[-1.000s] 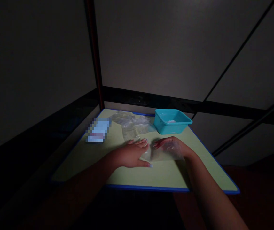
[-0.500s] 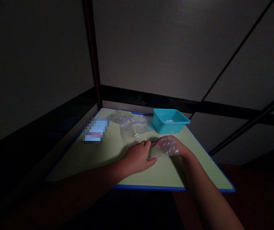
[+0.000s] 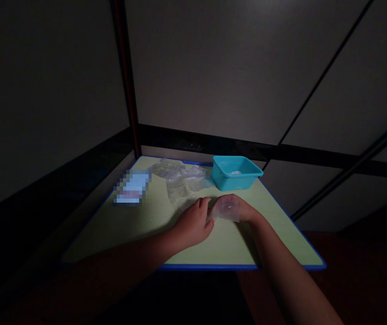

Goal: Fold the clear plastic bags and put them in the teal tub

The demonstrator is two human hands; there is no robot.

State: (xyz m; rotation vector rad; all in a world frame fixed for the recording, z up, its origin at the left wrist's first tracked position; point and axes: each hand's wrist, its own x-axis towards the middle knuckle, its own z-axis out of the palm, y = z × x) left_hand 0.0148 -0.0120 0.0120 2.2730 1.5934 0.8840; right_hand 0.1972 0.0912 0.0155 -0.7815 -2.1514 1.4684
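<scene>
A clear plastic bag (image 3: 227, 207) covers my right hand (image 3: 235, 204), whose fingers are inside or behind the film and hard to make out. My left hand (image 3: 195, 222) pinches the bag's left end with its thumb and fingers, close to my right fingertips. Both hands are just above the middle of the pale green table (image 3: 257, 246). More crumpled clear plastic bags (image 3: 179, 180) lie flat on the table beyond my left hand.
A turquoise plastic basket (image 3: 237, 182) stands at the back right of the table, with something small and pale inside. At the back left lies a pixelated, bright rectangular object (image 3: 132, 187). Dark-edged wall panels rise behind the table.
My hands have drawn closer together. The bag lies more gathered over my right hand, and its left part between the hands is shorter. The whole view has shifted slightly.
</scene>
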